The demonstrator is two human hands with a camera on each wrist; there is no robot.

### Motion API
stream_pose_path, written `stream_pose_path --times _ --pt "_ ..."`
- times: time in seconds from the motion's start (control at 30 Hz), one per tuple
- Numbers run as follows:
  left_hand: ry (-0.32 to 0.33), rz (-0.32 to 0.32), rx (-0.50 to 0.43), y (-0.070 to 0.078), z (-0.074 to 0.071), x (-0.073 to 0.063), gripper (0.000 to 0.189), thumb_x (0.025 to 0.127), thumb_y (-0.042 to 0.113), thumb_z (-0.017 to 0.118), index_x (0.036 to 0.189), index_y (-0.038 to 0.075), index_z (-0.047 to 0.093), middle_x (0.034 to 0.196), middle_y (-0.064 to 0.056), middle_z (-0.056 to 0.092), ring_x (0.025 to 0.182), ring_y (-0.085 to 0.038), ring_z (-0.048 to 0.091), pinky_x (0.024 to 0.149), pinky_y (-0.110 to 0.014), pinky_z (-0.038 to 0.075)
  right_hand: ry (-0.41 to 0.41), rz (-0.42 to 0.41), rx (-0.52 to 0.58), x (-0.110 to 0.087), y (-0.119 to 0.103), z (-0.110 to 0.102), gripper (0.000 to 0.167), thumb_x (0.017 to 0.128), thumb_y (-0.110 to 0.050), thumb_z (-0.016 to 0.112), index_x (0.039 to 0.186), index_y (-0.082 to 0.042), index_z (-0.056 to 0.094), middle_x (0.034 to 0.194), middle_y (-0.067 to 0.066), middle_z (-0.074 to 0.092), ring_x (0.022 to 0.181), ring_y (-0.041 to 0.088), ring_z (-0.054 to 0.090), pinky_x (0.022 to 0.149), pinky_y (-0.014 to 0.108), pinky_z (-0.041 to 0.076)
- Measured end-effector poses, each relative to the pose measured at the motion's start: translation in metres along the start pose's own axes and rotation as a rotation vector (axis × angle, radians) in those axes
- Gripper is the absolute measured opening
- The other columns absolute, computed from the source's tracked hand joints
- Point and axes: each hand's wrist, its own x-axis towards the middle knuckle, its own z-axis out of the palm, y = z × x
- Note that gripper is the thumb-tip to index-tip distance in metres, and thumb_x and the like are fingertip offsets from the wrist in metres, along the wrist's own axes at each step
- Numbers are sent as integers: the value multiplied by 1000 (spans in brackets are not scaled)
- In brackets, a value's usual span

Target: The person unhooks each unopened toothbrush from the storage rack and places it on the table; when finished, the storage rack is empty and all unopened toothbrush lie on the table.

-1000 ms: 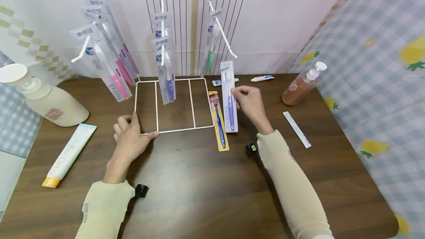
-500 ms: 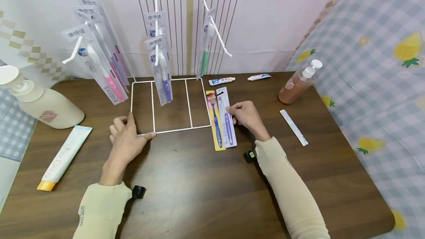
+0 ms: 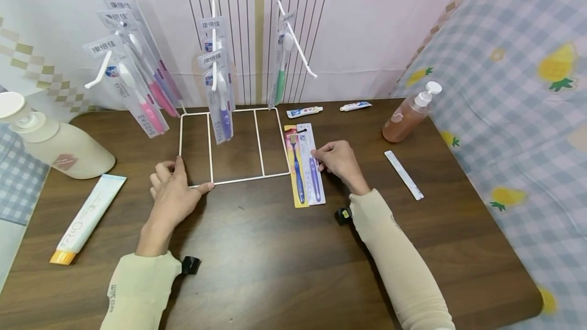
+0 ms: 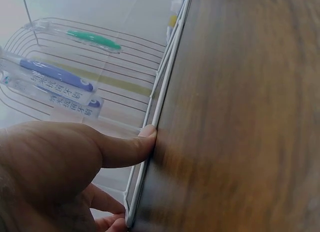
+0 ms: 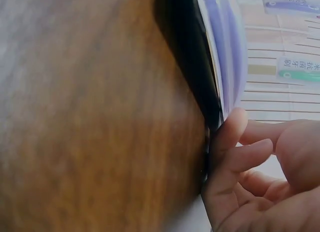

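In the head view my right hand (image 3: 340,161) pinches the right edge of a packaged purple toothbrush (image 3: 314,180), which lies beside a yellow-backed pack with a blue toothbrush (image 3: 298,182). The right wrist view shows my thumb and finger at the edge of the purple pack (image 5: 227,46). My left hand (image 3: 173,192) holds the front left corner of a white wire display rack (image 3: 247,180), thumb on the front wire and index finger along the side. Packaged toothbrushes hang from its hooks: pink ones (image 3: 151,116) at left, purple ones (image 3: 224,121) mid, a green one (image 3: 281,83) at right.
A large pump bottle (image 3: 73,146) and a white toothpaste tube (image 3: 89,218) are at left. Two small toothpaste tubes (image 3: 304,112) lie at the back. At right stand an amber pump bottle (image 3: 401,124) and a thin white packet (image 3: 403,174) lying flat.
My right hand has brought the packaged purple toothbrush down and toward me, from raised above the table to lying beside the yellow pack. My left hand stays at the rack's corner.
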Motion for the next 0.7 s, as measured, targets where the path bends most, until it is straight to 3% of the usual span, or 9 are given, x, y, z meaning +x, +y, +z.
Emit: stream_pose_path --times 0.7 --pt "-13 -17 -3 0 -2 1 116 108 40 80 178 -13 3 171 -44 13 143 -63 15 119 -75 22 8 23 -34 1 -1 3 23 111 -20 74 108 1 84 66 -3 68 58 9 59 55 23 41"
